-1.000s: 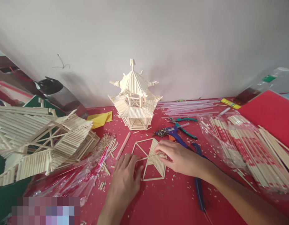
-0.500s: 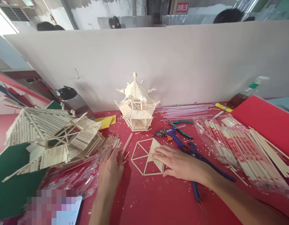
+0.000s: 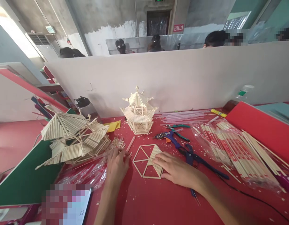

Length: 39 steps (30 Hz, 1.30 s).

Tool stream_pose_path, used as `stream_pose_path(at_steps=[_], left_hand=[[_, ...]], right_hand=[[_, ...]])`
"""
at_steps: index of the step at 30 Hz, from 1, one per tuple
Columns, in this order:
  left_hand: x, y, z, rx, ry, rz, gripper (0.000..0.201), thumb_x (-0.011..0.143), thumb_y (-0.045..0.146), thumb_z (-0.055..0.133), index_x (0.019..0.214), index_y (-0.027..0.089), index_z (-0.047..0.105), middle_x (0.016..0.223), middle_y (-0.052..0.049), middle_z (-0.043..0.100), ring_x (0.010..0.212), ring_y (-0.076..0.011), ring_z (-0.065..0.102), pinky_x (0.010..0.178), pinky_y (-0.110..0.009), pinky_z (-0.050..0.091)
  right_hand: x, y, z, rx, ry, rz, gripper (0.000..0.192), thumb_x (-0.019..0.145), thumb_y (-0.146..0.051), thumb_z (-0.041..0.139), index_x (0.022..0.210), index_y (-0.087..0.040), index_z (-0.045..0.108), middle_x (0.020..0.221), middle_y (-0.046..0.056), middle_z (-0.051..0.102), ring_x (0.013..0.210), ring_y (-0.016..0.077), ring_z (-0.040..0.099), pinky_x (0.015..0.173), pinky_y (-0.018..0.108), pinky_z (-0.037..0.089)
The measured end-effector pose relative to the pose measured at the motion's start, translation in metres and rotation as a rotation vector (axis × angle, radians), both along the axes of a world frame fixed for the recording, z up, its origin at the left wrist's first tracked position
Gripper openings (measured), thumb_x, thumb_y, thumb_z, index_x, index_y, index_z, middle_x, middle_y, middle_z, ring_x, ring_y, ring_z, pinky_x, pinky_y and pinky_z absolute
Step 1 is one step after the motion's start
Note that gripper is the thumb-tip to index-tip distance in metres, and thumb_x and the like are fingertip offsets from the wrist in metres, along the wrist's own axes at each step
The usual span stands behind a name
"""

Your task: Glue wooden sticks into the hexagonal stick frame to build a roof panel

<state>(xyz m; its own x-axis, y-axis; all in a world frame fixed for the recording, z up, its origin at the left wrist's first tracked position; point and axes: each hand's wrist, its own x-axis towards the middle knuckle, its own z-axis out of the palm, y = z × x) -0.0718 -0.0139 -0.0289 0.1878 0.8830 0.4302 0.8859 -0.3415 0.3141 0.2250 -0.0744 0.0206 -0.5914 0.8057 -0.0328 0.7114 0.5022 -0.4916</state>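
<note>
My right hand [image 3: 173, 167] lies over a flat hexagonal frame of thin wooden sticks [image 3: 142, 177]. Its stretched fingers touch the section filled with parallel sticks, and the thumb is at the frame's lower right edge. To the left, my left hand [image 3: 117, 165] rests with bent, slightly parted fingers by short stick pieces [image 3: 121, 144] and a pinkish rod [image 3: 130, 143]; I see nothing held there, though its fingertips are partly hidden. Behind the frame stands a small two-tiered stick pavilion [image 3: 138, 118]. A larger stick pavilion model [image 3: 74, 140] sits tilted at left.
A glue gun [image 3: 169, 136], green-handled pliers [image 3: 182, 136] and a dark blue cutting tool [image 3: 200, 159] lie right of the frame. Bagged chopsticks [image 3: 238, 156] and a red board [image 3: 263, 131] are farther right. A phone [image 3: 76, 207] lies lower left. A pale partition [image 3: 182, 75] stands behind.
The camera view has tilted up, showing more of the room and people's heads behind the partition. My right hand stays on the hexagonal frame; my left hand stays beside the stick pieces.
</note>
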Motion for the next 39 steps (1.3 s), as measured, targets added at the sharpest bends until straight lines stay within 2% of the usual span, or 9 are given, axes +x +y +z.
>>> stream_pose_path(at_steps=[5, 8, 12, 15, 21, 24, 27, 33, 39], left_hand=[[0.003, 0.0, -0.003, 0.014, -0.032, -0.013, 0.017, 0.096, 0.025, 0.053, 0.087, 0.021, 0.067, 0.103, -0.012, 0.064, 0.097, -0.0308, 0.06, 0.091, -0.047, 0.048], [0.001, 0.002, 0.001, 0.025, -0.089, -0.016, 0.018, 0.099, 0.027, 0.049, 0.091, 0.021, 0.064, 0.104, -0.013, 0.064, 0.098, -0.0312, 0.06, 0.091, -0.048, 0.048], [0.004, 0.002, 0.011, 0.014, -0.189, -0.067, 0.019, 0.103, 0.03, 0.045, 0.097, 0.021, 0.061, 0.094, -0.007, 0.068, 0.087, -0.0244, 0.065, 0.08, -0.038, 0.051], [0.017, -0.007, 0.023, -0.026, -0.268, -0.142, 0.019, 0.105, 0.032, 0.046, 0.107, 0.023, 0.063, 0.102, -0.005, 0.072, 0.09, -0.0197, 0.069, 0.078, -0.031, 0.053], [0.056, -0.032, 0.04, -0.228, -0.519, -0.392, 0.018, 0.103, 0.03, 0.054, 0.111, 0.025, 0.07, 0.103, -0.004, 0.073, 0.093, -0.0179, 0.069, 0.084, -0.03, 0.053], [0.067, -0.039, 0.039, -0.255, -0.542, -0.47, 0.017, 0.103, 0.027, 0.055, 0.11, 0.025, 0.07, 0.1, -0.003, 0.072, 0.094, -0.0174, 0.067, 0.085, -0.03, 0.052], [0.07, -0.041, 0.036, -0.263, -0.562, -0.489, 0.014, 0.102, 0.025, 0.056, 0.11, 0.025, 0.067, 0.1, -0.003, 0.071, 0.092, -0.0168, 0.066, 0.085, -0.03, 0.052], [0.068, -0.043, 0.035, -0.252, -0.608, -0.473, 0.015, 0.102, 0.023, 0.055, 0.114, 0.026, 0.063, 0.106, -0.003, 0.071, 0.098, -0.0162, 0.067, 0.09, -0.03, 0.053], [0.071, -0.044, 0.04, -0.173, -0.576, -0.488, 0.012, 0.101, 0.027, 0.059, 0.111, 0.025, 0.067, 0.104, -0.003, 0.072, 0.096, -0.0173, 0.067, 0.088, -0.03, 0.053]], right_hand=[[0.004, 0.0, 0.005, -0.041, 0.082, -0.031, 0.055, 0.093, -0.017, 0.069, 0.144, -0.033, 0.054, 0.144, 0.005, 0.058, 0.134, 0.0249, 0.054, 0.113, 0.038, 0.043], [0.009, 0.002, 0.008, 0.004, 0.12, -0.094, 0.04, 0.098, -0.021, 0.065, 0.136, -0.031, 0.06, 0.138, 0.005, 0.062, 0.126, 0.0241, 0.059, 0.107, 0.038, 0.046], [0.011, 0.004, 0.01, 0.096, 0.202, -0.21, 0.019, 0.101, -0.023, 0.061, 0.119, -0.026, 0.067, 0.118, 0.005, 0.071, 0.109, 0.0227, 0.066, 0.096, 0.037, 0.05], [0.003, 0.004, 0.011, 0.064, 0.338, -0.296, 0.014, 0.101, -0.026, 0.061, 0.113, -0.026, 0.067, 0.107, 0.003, 0.074, 0.089, 0.0191, 0.069, 0.081, 0.032, 0.053], [-0.024, 0.001, 0.013, -0.066, 0.647, -0.355, 0.019, 0.1, -0.035, 0.063, 0.116, -0.029, 0.071, 0.116, 0.002, 0.076, 0.099, 0.0195, 0.071, 0.082, 0.028, 0.054], [-0.029, 0.002, 0.01, -0.081, 0.707, -0.374, 0.017, 0.1, -0.039, 0.063, 0.103, -0.026, 0.073, 0.103, 0.002, 0.077, 0.092, 0.0194, 0.071, 0.078, 0.028, 0.053], [-0.026, 0.006, 0.006, -0.1, 0.763, -0.393, 0.02, 0.1, -0.042, 0.064, 0.094, -0.023, 0.07, 0.092, 0.002, 0.073, 0.087, 0.0188, 0.069, 0.077, 0.028, 0.052], [-0.014, 0.015, -0.001, -0.251, 1.021, -0.416, 0.03, 0.094, -0.051, 0.069, 0.093, -0.022, 0.06, 0.086, 0.003, 0.07, 0.082, 0.0193, 0.069, 0.064, 0.026, 0.053], [-0.015, 0.012, 0.004, -0.257, 1.048, -0.395, 0.032, 0.093, -0.051, 0.072, 0.092, -0.022, 0.06, 0.082, 0.001, 0.069, 0.068, 0.0146, 0.064, 0.064, 0.026, 0.053]])
